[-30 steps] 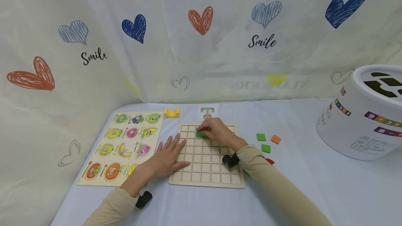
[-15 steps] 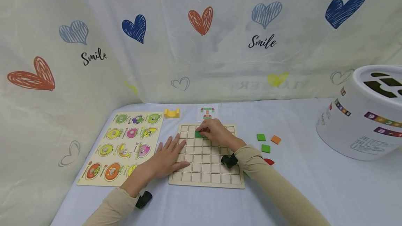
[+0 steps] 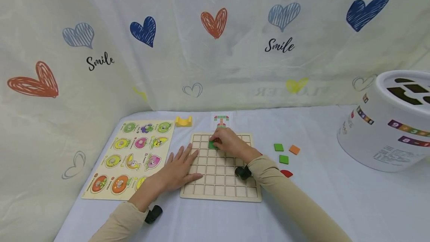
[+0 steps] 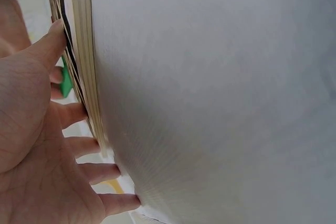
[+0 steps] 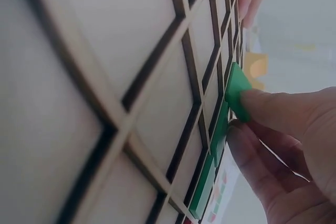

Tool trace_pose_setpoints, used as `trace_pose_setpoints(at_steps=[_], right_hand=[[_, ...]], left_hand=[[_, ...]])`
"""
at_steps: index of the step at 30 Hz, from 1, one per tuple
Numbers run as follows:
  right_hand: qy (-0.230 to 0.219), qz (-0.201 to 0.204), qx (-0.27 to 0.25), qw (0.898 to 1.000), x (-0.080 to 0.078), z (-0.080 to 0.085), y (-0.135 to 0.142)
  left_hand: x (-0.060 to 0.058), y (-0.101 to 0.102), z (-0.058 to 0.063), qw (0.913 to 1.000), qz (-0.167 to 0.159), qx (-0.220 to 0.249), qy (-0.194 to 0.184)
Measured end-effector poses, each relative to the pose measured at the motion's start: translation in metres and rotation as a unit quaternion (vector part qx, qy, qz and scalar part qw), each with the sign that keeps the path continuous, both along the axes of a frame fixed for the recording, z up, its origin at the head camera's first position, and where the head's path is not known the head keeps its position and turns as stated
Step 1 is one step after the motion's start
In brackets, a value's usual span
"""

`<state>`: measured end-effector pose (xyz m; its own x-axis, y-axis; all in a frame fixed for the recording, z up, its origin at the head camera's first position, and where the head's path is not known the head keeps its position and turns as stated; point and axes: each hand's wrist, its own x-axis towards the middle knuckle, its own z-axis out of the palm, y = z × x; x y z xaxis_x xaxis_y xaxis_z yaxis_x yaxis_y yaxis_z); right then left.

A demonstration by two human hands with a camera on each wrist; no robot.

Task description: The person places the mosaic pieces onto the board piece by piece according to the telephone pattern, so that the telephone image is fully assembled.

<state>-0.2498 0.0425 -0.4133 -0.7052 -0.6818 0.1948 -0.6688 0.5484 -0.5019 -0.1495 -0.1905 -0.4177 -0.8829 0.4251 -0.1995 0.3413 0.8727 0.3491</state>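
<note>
Right hand [image 3: 231, 144]: thumb and fingers pinch a tilted green tile [image 5: 236, 89] at the far part of the grid board [image 3: 220, 189]. Left hand [image 3: 178, 168]: fingers spread along the board's left edge. Squaring the tile before pressing should help it seat flat.

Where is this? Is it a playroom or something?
Maybe a little play corner, though I can't tell what room it's in. There's a fruit board, a grid with green tiles to play with, and a heart-printed sheet behind.
</note>
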Motion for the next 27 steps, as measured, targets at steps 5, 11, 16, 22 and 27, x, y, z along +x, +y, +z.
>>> trace_pose_setpoints(at_steps=[5, 11, 16, 22, 27], right_hand=[[0.014, 0.004, 0.016, 1.000, 0.001, 0.000, -0.002], [0.022, 0.020, 0.024, 0.999, 0.003, 0.002, -0.002], [0.017, 0.054, 0.025, 0.998, 0.006, 0.009, 0.006], [0.008, 0.089, 0.052, 0.995, 0.018, 0.032, 0.029], [-0.027, 0.104, 0.067, 0.992, 0.030, 0.047, 0.062]], left_hand=[[0.000, -0.001, -0.001, 1.0000, 0.001, 0.001, 0.001], [0.000, -0.001, -0.002, 1.0000, -0.001, 0.003, 0.003], [0.000, -0.001, -0.003, 1.0000, -0.003, 0.003, 0.004], [0.000, -0.001, -0.003, 1.0000, 0.000, 0.001, 0.004], [0.000, -0.001, -0.003, 1.0000, -0.002, 0.002, 0.005]])
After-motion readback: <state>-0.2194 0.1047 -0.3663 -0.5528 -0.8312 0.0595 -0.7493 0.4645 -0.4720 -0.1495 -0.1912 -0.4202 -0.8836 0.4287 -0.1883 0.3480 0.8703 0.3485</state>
